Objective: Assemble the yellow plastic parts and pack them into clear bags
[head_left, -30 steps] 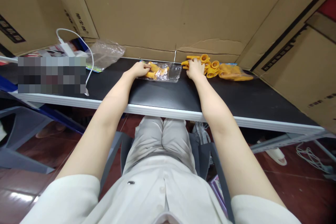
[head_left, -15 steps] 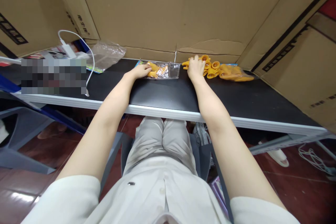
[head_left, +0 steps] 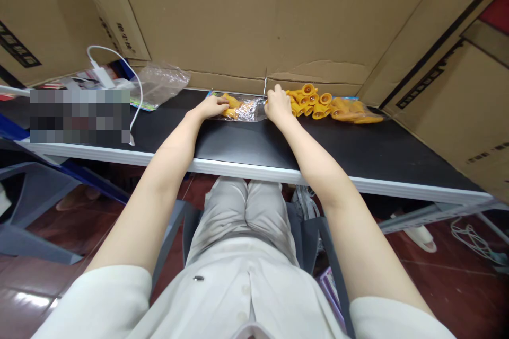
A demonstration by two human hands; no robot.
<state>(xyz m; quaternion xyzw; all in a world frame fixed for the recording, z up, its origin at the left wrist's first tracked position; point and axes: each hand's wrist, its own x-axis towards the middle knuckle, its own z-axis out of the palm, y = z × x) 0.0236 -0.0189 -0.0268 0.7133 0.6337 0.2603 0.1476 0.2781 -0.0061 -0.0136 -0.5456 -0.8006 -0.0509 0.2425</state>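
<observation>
My left hand (head_left: 213, 107) holds the left end of a clear plastic bag (head_left: 251, 108), its fingers lying over the film. Inside the bag, near those fingertips, are yellow plastic pieces (head_left: 231, 105). At the bag's right end is my right hand (head_left: 278, 105) with its fingers curled down; what is in them is hidden. Just right of this hand lies a pile of loose yellow cup-ended pieces (head_left: 308, 99), several of them with their round hollow ends facing me. Beside the pile rests another clear bag filled with yellow pieces (head_left: 357, 111).
A flat clear bag (head_left: 157, 85) with a colourful card lies to the left, near a white cable (head_left: 140, 82) and plug. Tall cardboard (head_left: 238, 16) walls the black tabletop (head_left: 246, 143) at the back and sides. A pale metal edge (head_left: 246, 170) runs along the front.
My right hand has moved left from the loose yellow pile to the right end of the bag, fingers curled. My left hand stays on the bag's left end.
</observation>
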